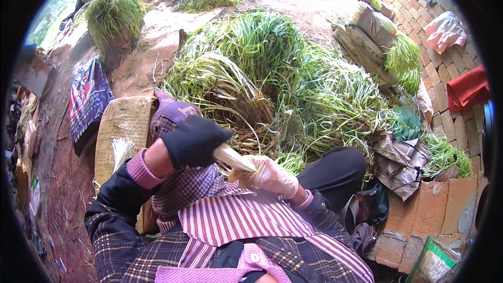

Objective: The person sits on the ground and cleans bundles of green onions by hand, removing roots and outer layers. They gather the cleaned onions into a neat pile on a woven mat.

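Note:
My left hand [198, 141], in a black glove, is closed around one end of a pale bundle of stalks [232, 157] over my lap. At the other end of the bundle, my right hand [271, 177], in a thin whitish glove, has its fingers closed on it. Which arm is which is judged from the side it enters. Just beyond my hands lies a large heap of long green leafy plants [263, 43], with brown roots [255, 110] towards me. A white bunch of stalks [122, 151] rests by a brown carton-like block [118, 125] on the left.
A patterned bag [90, 98] lies at the left. More plants [114, 15] are piled at the back left. Tan sacks [363, 43] and brick paving [440, 70] are at the right. A crumpled grey sack [401, 161] lies near my knee, beside cardboard [428, 204].

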Action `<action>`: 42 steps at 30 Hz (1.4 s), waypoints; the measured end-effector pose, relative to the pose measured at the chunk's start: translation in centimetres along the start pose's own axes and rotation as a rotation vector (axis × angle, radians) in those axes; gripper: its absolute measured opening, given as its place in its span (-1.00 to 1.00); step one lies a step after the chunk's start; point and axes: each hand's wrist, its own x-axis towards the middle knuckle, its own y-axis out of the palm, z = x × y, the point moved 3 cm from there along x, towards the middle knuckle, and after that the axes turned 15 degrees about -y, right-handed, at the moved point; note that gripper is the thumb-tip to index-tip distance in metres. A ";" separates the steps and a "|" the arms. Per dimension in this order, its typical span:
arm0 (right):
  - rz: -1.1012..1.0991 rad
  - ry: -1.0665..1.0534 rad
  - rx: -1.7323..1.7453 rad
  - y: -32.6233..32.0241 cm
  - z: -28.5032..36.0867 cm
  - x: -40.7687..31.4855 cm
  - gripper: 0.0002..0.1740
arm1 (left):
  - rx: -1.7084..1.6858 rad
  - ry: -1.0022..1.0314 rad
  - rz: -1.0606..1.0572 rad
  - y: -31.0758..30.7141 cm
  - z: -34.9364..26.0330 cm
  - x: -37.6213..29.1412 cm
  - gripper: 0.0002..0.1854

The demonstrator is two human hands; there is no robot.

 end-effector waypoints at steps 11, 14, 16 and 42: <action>-0.287 -0.169 0.103 -4.5 0.1 -0.4 -0.68 | -1.413 -0.148 0.170 4.2 -1.0 -0.7 -0.34; -0.260 -0.089 0.040 -3.4 -0.7 -0.3 -0.67 | -1.689 0.062 0.006 6.3 -3.0 1.4 -0.28; -0.189 -0.175 0.117 -2.3 -0.8 -0.1 -0.66 | -1.839 0.011 0.128 7.3 -3.1 2.2 -0.26; 0.414 -0.259 -0.992 0.0 10.8 7.6 -0.48 | -1.972 -0.031 0.235 10.1 -5.1 1.5 -0.69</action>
